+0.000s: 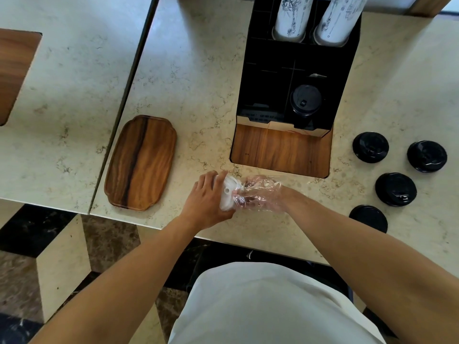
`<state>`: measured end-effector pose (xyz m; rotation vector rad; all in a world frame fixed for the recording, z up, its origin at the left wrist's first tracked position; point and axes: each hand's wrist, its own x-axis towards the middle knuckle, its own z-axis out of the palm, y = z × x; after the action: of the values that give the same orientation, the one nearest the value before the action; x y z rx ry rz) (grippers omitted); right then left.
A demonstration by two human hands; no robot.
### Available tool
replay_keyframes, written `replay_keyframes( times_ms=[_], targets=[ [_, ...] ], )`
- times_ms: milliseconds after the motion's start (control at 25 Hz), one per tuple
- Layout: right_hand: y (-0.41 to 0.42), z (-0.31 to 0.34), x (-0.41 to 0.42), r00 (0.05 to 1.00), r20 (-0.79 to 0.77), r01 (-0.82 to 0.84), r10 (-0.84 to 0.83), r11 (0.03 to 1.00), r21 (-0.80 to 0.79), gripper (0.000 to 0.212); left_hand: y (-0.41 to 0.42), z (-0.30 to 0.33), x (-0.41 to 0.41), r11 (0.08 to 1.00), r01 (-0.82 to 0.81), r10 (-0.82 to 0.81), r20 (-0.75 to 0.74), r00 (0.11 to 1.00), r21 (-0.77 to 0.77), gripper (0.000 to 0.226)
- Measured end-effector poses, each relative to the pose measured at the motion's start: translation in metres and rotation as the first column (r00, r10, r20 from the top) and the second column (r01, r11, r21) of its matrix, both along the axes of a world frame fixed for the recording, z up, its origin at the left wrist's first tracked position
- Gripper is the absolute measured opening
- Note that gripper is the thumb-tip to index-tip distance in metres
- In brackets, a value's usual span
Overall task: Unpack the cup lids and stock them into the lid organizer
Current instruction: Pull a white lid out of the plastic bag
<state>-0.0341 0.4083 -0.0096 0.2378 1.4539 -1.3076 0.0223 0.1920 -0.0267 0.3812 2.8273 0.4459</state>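
My left hand [207, 197] grips a stack of white cup lids [227, 194] at the near middle of the counter. My right hand [258, 194] is inside the clear plastic bag [264, 186] that wraps the lids, fingers closed on the bag and lid stack. The black lid organizer [295, 70] stands behind, and one stack of black lids [306, 99] sits in its front right compartment. Several loose black lids lie on the counter at right, such as the nearest-left black lid [370, 147] and another black lid [395, 189].
A wooden tray [141, 162] lies left of my hands. Two stacks of printed paper cups [293, 16] stand in the organizer's rear slots. A wood-lined recess [282, 150] opens in the counter in front of the organizer. The counter edge runs just below my hands.
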Motion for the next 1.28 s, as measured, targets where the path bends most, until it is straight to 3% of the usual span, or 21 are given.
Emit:
replay_keyframes(
  times_ms=[40, 80, 160, 200, 320, 520, 600, 680, 760, 1000, 1280],
  targets=[
    [0.004, -0.001, 0.002, 1.000, 0.012, 0.011, -0.011, 1.000, -0.027, 0.011, -0.002, -0.001, 0.000, 1.000, 0.003, -0.003, -0.001, 1.000, 0.004, 0.111],
    [0.006, 0.001, 0.002, 0.988, 0.089, 0.135, -0.127, 0.987, -0.091, 0.013, -0.003, -0.002, -0.001, 1.000, 0.005, -0.005, 0.000, 1.000, 0.006, 0.113],
    [0.009, -0.007, 0.000, 0.927, 0.263, 0.323, -0.266, 0.925, -0.202, 0.032, -0.005, -0.003, -0.001, 1.000, -0.007, 0.007, 0.015, 1.000, 0.009, 0.118],
    [0.010, -0.014, -0.003, 0.927, 0.269, 0.324, -0.263, 0.922, -0.214, 0.041, -0.006, -0.004, -0.001, 1.000, -0.011, 0.011, 0.026, 1.000, 0.011, 0.120],
    [0.013, -0.016, -0.007, 0.979, 0.147, 0.164, -0.138, 0.970, -0.178, 0.062, -0.008, -0.006, 0.002, 1.000, 0.002, -0.001, 0.050, 0.999, -0.011, 0.125],
    [0.035, -0.027, -0.010, 0.969, 0.148, 0.221, -0.196, 0.960, -0.174, 0.034, -0.009, -0.006, -0.002, 0.995, 0.045, -0.043, 0.027, 0.999, -0.087, 0.124],
    [0.044, -0.020, -0.014, 0.995, 0.080, 0.062, -0.052, 0.991, -0.120, 0.027, -0.011, -0.007, -0.002, 0.992, 0.062, -0.060, 0.023, 0.998, -0.106, 0.123],
    [0.046, -0.011, -0.016, 0.986, 0.001, -0.165, 0.165, 0.985, 0.057, 0.021, -0.015, -0.007, -0.001, 0.991, 0.059, -0.056, 0.030, 0.998, -0.119, 0.121],
    [0.042, -0.001, -0.017, 0.970, 0.037, -0.243, 0.242, 0.969, 0.030, 0.038, -0.016, -0.007, 0.001, 0.989, 0.059, -0.054, 0.040, 0.998, -0.135, 0.121],
    [0.051, 0.009, -0.027, 0.984, 0.128, -0.098, 0.121, 0.980, -0.174, 0.041, -0.027, -0.006, 0.007, 0.988, 0.029, -0.022, 0.048, 0.999, -0.154, 0.118],
    [0.064, 0.009, -0.037, 0.987, 0.151, -0.041, 0.062, 0.990, -0.138, 0.054, -0.041, -0.002, 0.013, 0.977, -0.007, 0.025, 0.084, 0.996, -0.211, 0.119]
  ],
)
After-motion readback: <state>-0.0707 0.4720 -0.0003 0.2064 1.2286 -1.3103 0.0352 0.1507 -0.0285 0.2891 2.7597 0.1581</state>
